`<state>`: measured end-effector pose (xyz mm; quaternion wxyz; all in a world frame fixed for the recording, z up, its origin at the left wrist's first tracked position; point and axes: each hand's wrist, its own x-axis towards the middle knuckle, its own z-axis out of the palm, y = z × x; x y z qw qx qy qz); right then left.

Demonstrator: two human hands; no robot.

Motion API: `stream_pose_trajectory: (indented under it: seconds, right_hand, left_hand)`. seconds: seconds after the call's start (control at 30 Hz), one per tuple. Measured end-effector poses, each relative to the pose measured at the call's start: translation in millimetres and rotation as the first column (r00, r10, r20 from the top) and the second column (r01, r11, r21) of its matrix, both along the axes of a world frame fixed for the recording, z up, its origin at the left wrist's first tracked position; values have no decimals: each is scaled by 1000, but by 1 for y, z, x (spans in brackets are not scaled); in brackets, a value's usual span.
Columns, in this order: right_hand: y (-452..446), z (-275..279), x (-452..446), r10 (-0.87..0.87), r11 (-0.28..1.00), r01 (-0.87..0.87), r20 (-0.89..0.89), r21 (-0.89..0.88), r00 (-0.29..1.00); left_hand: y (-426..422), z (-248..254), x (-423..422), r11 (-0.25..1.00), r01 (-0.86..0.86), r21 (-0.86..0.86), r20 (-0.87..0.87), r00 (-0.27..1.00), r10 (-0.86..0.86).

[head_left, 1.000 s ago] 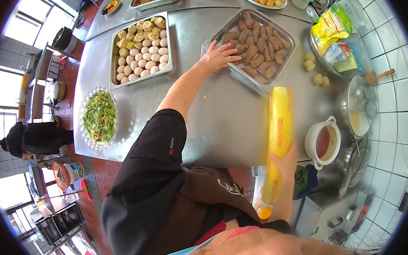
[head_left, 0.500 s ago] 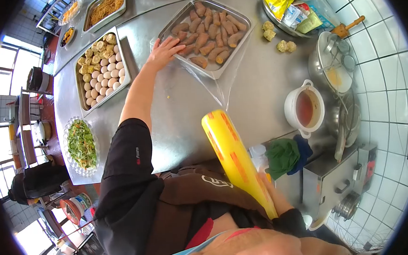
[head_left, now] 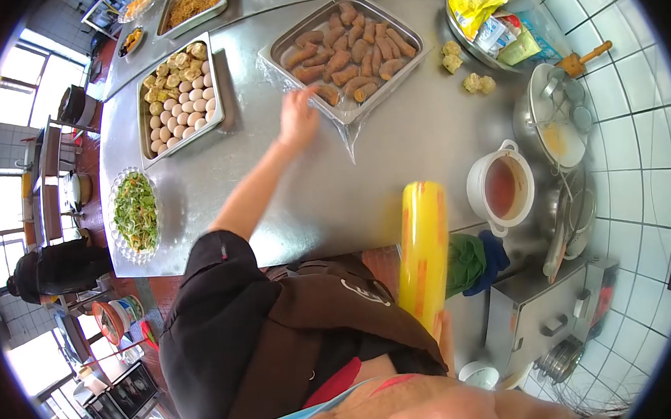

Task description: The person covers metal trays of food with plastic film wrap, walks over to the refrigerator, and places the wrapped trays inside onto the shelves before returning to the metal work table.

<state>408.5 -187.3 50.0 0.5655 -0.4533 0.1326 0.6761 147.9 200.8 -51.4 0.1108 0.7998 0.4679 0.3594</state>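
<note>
A metal tray (head_left: 418, 53) of brown sweet potatoes stands on the steel table, clear plastic film (head_left: 347, 137) clinging to its near side and hanging off the near corner in a crumpled tail. At the tray's near left edge is my left hand (head_left: 300, 120), its fingers bent together at the film; whether film lies between them is too small to tell. Low in the view, my right hand (head_left: 445, 342) is wrapped round the lower end of a yellow roll of cling film (head_left: 423, 250), which points up and away from me over the table's front edge.
Left on the steel table (head_left: 274, 190) are a tray of eggs (head_left: 186, 107) and a glass plate of salad (head_left: 134, 212). At right stand a white pot (head_left: 500, 186), dumpling-like pieces (head_left: 478, 84) and a bowl of packets (head_left: 485, 19). A person in black (head_left: 65, 269) is at far left.
My left hand has come from the tray's left corner towards its near side, and its spread fingers have drawn together. The yellow roll has swung more upright, and the stretched film now hangs loose.
</note>
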Motion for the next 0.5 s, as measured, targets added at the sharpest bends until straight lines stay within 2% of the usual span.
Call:
stream_pose_trajectory:
  seconds: [0.03, 0.07, 0.1, 0.13, 0.17, 0.23, 0.3, 0.33, 0.37, 0.4, 0.43, 0.5]
  right_hand:
    - [0, 1, 0, -14, 1000, 14, 0, 14, 1000]
    - [-2, 2, 1, -32, 999, 31, 1, 27, 1000]
    - [-4, 4, 2, -45, 998, 45, 4, 38, 999]
    - [-2, 5, 4, -56, 997, 55, 6, 54, 998]
    - [16, 2, 10, 4, 998, -6, 44, 57, 999]
    - [60, -23, 33, 86, 993, -91, 81, 69, 993]
    - [92, -72, 64, 276, 917, -311, 165, 249, 947]
    - [101, -82, 69, 296, 907, -331, 164, 260, 941]
    - [108, -93, 71, 219, 926, -268, 200, 267, 955]
    - [115, -100, 71, 152, 938, -213, 230, 273, 961]
    - [121, -90, 64, 198, 926, -256, 219, 278, 955]
    - [130, -50, 40, 209, 875, -215, 61, 434, 976]
  left_hand:
    - [-21, -9, 20, 920, 50, -389, 332, 939, 90]
    - [-37, -14, 42, 701, 230, -675, 565, 772, 291]
    - [-45, -7, 60, 703, 227, -674, 567, 769, 295]
    - [-48, 6, 76, 646, 214, -733, 612, 622, 488]
    - [-48, 15, 83, 584, 218, -782, 613, 439, 657]
    - [-31, 17, 81, 590, 141, -795, 590, 404, 699]
    - [-18, 14, 75, 590, 62, -805, 568, 365, 737]
    - [-13, 10, 71, 543, 202, -815, 579, 309, 754]
    - [-9, 4, 65, 494, 335, -802, 581, 248, 775]
    - [-5, -3, 64, 467, 382, -797, 576, 249, 779]
    - [-1, -8, 67, 442, 424, -791, 570, 247, 784]
    - [-6, 8, 78, 362, 415, -835, 494, 274, 825]
